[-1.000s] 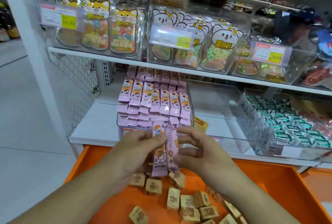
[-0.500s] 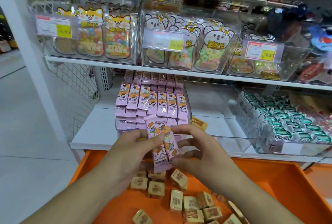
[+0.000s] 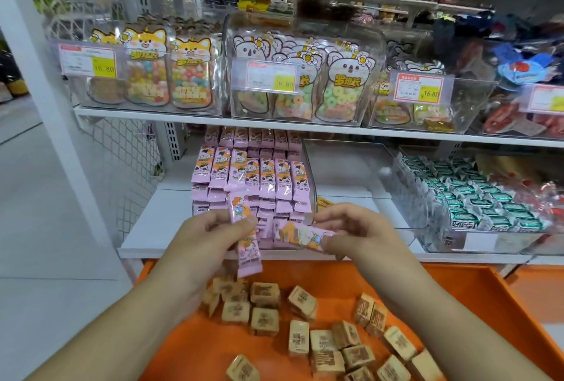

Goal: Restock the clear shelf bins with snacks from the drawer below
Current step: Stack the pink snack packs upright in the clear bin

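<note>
Pinching one pink snack packet point(image 3: 245, 235) upright in the left hand point(image 3: 204, 246), another pink packet point(image 3: 305, 234) held level in the right hand point(image 3: 363, 235), both grips curled round their packets. Hovering just before the clear bin point(image 3: 308, 173) stacked with pink packets, above the orange drawer point(image 3: 476, 313) scattered with tan wrapped cubes point(image 3: 299, 301).

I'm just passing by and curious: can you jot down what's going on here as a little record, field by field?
Place: shop shelving above an open orange drawer
Left hand: pinches an upright pink snack pack
Right hand: pinches a second pink pack, lying sideways
Target bin: clear, nearly full of matching pink packs
Drawer contents: loose tan wrapped cubes
Neighbour bin: green-wrapped sweets
</note>
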Tool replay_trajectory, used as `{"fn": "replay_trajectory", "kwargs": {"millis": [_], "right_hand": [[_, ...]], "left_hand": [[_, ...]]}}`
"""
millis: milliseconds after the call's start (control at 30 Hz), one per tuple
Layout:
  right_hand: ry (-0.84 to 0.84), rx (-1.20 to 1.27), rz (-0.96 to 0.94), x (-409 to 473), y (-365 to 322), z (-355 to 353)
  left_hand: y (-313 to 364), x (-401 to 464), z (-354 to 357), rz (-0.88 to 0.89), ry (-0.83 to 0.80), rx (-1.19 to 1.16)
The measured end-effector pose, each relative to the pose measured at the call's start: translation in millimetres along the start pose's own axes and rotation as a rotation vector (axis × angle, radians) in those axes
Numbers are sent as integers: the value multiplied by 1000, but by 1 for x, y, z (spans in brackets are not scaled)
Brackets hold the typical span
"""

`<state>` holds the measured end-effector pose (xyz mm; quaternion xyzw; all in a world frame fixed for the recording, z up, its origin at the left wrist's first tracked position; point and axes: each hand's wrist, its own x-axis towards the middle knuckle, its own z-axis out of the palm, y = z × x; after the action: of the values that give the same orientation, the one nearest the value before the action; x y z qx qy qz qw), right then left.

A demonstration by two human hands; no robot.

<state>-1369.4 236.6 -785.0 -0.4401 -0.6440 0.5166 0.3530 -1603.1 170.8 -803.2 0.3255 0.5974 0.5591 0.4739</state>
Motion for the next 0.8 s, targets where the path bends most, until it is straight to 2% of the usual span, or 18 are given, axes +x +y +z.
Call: {"fn": "replay_trajectory", "kwargs": {"millis": [100,233,333,500,667,800], "right_hand": [[-46,-3,34,4,-3,-6],[-188,-26,56,4,-2,0],[-110,-67,42,6,4,13],[34,-166,50,3,4,28],[-107,67,83,-9,-4,28],[-189,-79,-4,-18,-3,32]], "left_hand": [[2,2,-5,-15,-39,76],[-5,-7,7,-98,-213,161],[-13,-13,19,-151,-299,195],[-16,-11,23,-132,-240,154],[-7,-11,18,-104,-162,53],[-3,-14,18,-86,-136,-27]]}}
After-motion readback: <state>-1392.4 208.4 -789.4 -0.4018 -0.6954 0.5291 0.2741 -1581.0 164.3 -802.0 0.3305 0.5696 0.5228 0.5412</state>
